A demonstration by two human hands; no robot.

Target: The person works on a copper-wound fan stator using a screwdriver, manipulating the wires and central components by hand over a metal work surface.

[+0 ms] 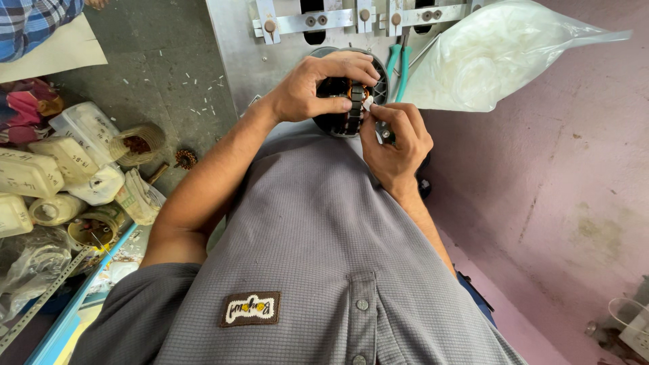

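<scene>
Grey metal surface point(236, 61) runs across the far centre, with a bracket rail point(351, 19) along its far edge. Clear plastic bag point(487, 54) of white material lies far right, next to teal-handled pliers point(399, 67). White plastic containers point(61, 169) and wire coils are piled at left. Motor stator point(348, 105), black with copper windings, sits at centre against the surface. Left hand point(318, 88) wraps it from above, fingers closed on its rim. Right hand point(395, 142) pinches a small white strip point(368, 103) at the stator's right side, fingers narrow.
</scene>
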